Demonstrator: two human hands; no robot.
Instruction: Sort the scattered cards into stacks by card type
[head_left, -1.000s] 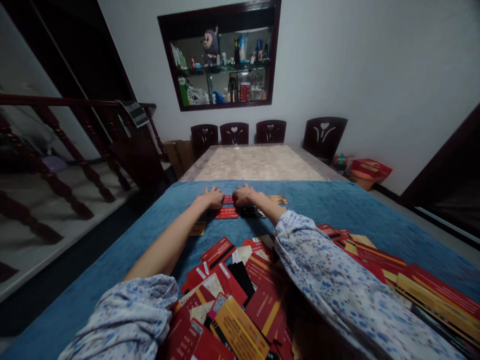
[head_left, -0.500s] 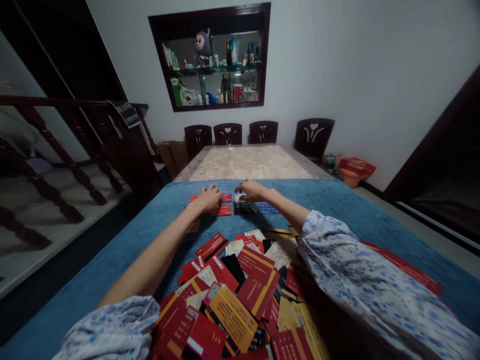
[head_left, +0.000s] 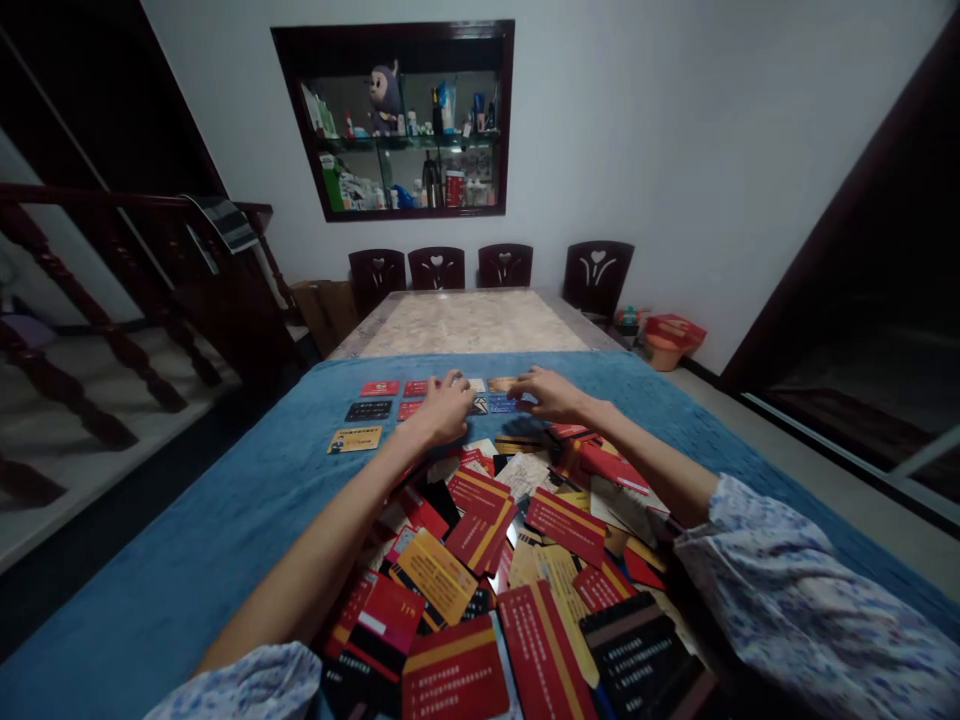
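Observation:
My left hand (head_left: 448,408) is over the laid-out cards, fingers bent and apart, partly covering a black-and-white card (head_left: 480,405). To the right, my right hand (head_left: 553,394) hovers or rests by a blue card (head_left: 501,404) and a brown card (head_left: 499,384), with thumb and fingers spread. No card shows in either hand. Left of my hands lie red cards (head_left: 379,388), a black card (head_left: 368,410) and a yellow card (head_left: 355,439), set out in short rows. Between my forearms spreads a heap of mixed cards (head_left: 480,530), mostly red, yellow and black, overlapping.
A blue cloth (head_left: 225,510) covers the near part of the table, and bare stone-patterned tabletop (head_left: 465,320) shows beyond it. Several dark chairs (head_left: 435,268) line the far end. A wooden railing (head_left: 112,300) runs along the left. A red box (head_left: 675,330) sits on the floor at right.
Both hands have shifted right along the rows, uncovering the cards on the left. My right hand has left the white card for the brown and blue ones. The view has turned slightly right.

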